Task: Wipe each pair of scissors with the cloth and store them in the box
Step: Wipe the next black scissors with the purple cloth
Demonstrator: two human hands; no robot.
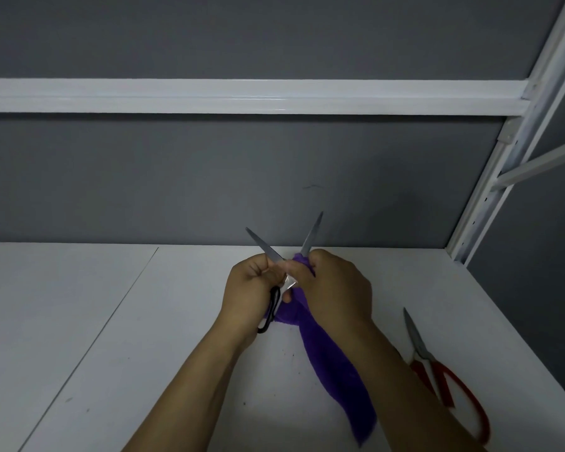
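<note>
My left hand (247, 290) grips the black-handled scissors (265, 247) by their handle loops, with the two steel blades spread apart and pointing up toward the grey wall. My right hand (335, 290) is closed on the purple cloth (333, 370), pinching it around the base of the right blade. The rest of the cloth hangs down under my right forearm. A second pair, the red-handled scissors (444, 373), lies flat on the white table to the right, blades pointing away from me. No box is in view.
The white table (128, 337) has a seam running diagonally on its left. A grey wall with a white horizontal rail (242, 96) stands behind it. A white metal rack post (503, 177) rises at the right edge.
</note>
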